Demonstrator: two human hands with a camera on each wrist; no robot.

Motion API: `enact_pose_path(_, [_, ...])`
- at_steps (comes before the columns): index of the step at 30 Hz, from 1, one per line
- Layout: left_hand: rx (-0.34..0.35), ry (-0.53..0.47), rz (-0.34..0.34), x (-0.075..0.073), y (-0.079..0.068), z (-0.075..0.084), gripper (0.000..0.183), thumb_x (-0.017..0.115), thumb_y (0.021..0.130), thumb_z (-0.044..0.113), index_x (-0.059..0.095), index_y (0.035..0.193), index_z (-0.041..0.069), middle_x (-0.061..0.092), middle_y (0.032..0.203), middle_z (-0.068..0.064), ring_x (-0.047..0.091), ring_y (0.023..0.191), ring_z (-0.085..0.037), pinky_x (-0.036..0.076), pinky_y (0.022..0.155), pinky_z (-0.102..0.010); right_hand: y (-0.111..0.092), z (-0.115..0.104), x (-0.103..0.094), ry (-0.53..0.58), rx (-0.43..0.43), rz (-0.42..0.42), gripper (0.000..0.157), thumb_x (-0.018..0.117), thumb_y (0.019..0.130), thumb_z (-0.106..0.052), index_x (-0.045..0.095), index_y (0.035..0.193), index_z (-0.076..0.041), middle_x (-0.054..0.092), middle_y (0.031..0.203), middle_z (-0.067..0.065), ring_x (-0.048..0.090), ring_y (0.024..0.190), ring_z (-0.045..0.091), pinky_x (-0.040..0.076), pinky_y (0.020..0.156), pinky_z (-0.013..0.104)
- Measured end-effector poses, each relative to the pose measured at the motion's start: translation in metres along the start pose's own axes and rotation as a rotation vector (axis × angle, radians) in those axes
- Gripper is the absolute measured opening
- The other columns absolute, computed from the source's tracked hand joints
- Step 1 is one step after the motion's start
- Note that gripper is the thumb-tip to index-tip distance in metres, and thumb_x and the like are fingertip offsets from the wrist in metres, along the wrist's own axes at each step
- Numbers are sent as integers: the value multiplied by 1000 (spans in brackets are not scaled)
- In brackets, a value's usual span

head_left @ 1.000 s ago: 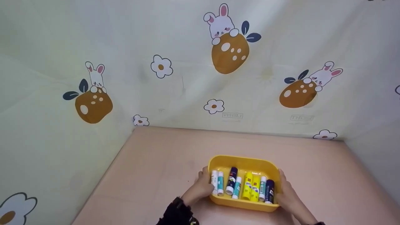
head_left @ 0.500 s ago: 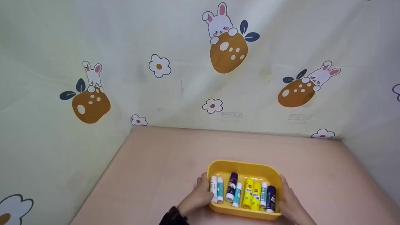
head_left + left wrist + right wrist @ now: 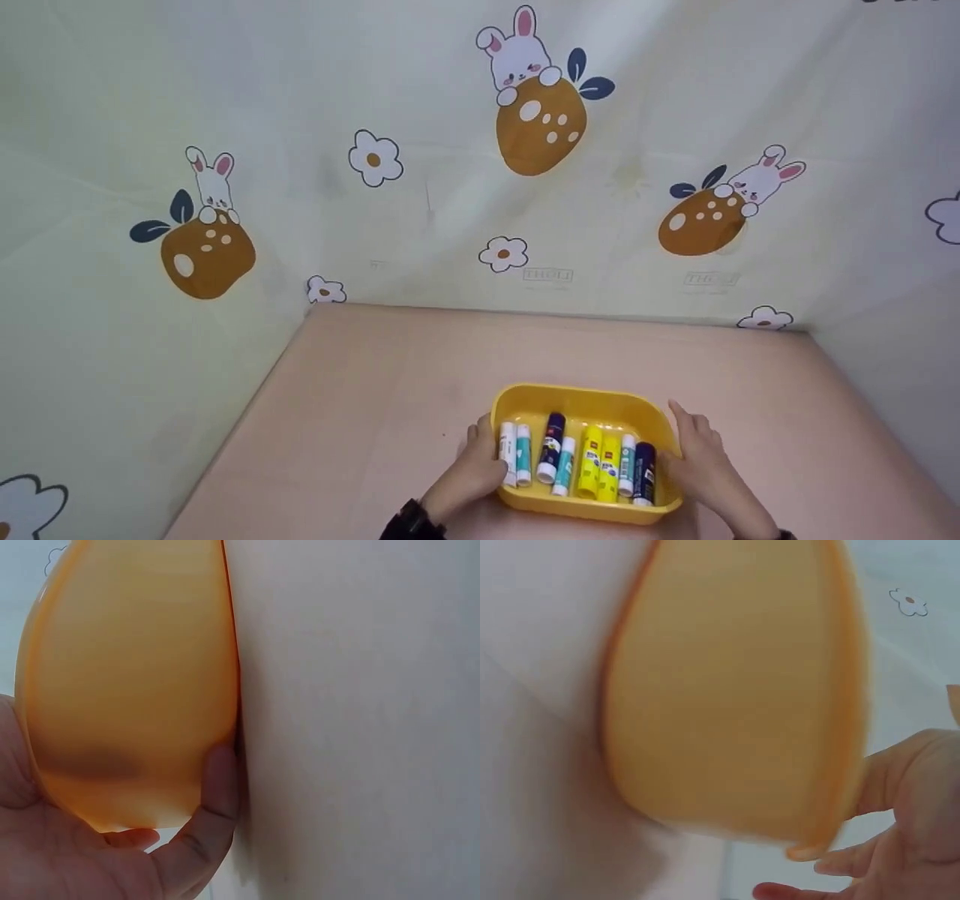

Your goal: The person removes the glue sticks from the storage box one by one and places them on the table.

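Note:
A yellow plastic bin (image 3: 585, 510) sits low in the head view with several glue sticks lying in it. Among them are yellow glue sticks (image 3: 591, 461), a dark blue glue stick (image 3: 552, 448) and a white-and-teal glue stick (image 3: 564, 466). My left hand (image 3: 474, 466) grips the bin's left end, thumb over the rim; in the left wrist view a finger curls along the bin's lower edge (image 3: 231, 690). At the right end, my right hand (image 3: 703, 461) has its fingers spread away from the wall, while its thumb lies by the rim. The right wrist view is blurred.
The pinkish tabletop (image 3: 375, 390) stretches behind and to both sides of the bin. Pale curtains (image 3: 420, 90) printed with rabbits and flowers rise at the table's back and sides.
The bin came nearer to me first, held by both hands. Since then my right hand's fingers have come off the bin's right wall and spread; the left hand keeps its grip.

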State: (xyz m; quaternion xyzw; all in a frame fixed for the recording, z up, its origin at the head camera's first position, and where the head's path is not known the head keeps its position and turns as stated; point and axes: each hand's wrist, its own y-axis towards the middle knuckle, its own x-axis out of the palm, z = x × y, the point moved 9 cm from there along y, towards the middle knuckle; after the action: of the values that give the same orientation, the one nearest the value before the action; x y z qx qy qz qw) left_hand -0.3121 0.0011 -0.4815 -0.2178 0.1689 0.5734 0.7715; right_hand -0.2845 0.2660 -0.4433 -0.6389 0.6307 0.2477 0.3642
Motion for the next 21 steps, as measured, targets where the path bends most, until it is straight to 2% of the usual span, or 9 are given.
enact_pose_path(2, [6, 0, 2, -1, 0, 0, 75, 48, 71, -9, 18, 139, -3, 36, 120, -20, 41, 107, -30, 35, 98, -51, 0, -13, -10, -53, -41, 49, 63, 54, 86, -12, 24, 140, 0, 27, 135, 29, 29, 117, 45, 32, 93, 64])
enact_pose_path(4, [23, 2, 0, 0, 0, 0, 74, 48, 71, -9, 18, 139, -3, 36, 118, -19, 41, 104, -30, 36, 96, -51, 2, -26, -14, -96, -86, 60, 56, 57, 86, -14, 35, 135, -1, 33, 133, 27, 33, 115, 42, 34, 92, 63])
enact_pose_path(7, [24, 7, -16, 1, 0, -1, 74, 48, 72, -7, 17, 139, -2, 35, 117, -17, 40, 103, -28, 37, 95, -49, 7, -38, -10, -151, -116, -18, 50, 60, 85, -18, 44, 129, -1, 42, 127, 24, 41, 110, 36, 38, 91, 59])
enact_pose_path(11, [3, -8, -27, 1, 0, -2, 75, 48, 72, -6, 16, 140, 0, 34, 120, -17, 40, 105, -28, 36, 96, -49, 15, -44, 5, -217, -82, -200, 46, 62, 83, -21, 50, 124, -2, 50, 119, 19, 50, 98, 26, 44, 88, 52])
enact_pose_path(14, [-5, -22, -27, 1, 1, -3, 75, 48, 72, -6, 16, 140, 0, 34, 120, -18, 40, 105, -28, 35, 96, -50, 18, -45, 12, -260, -36, -303, 43, 63, 82, -18, 51, 120, -2, 54, 107, 14, 53, 85, 22, 49, 80, 44])
enact_pose_path(18, [-3, -23, -27, 2, 1, -3, 76, 49, 71, -7, 16, 140, 0, 35, 120, -18, 40, 105, -28, 36, 97, -49, 23, -46, 16, -291, 50, -396, 40, 63, 81, -14, 51, 117, 1, 59, 92, 13, 60, 74, 23, 54, 70, 38])
enact_pose_path(21, [-8, -28, -23, 2, 1, -4, 77, 49, 72, -7, 16, 140, 0, 35, 121, -18, 40, 106, -29, 35, 98, -50, 26, -47, 18, -298, 114, -434, 40, 63, 81, -11, 51, 116, 4, 61, 89, 16, 63, 74, 26, 55, 68, 37])
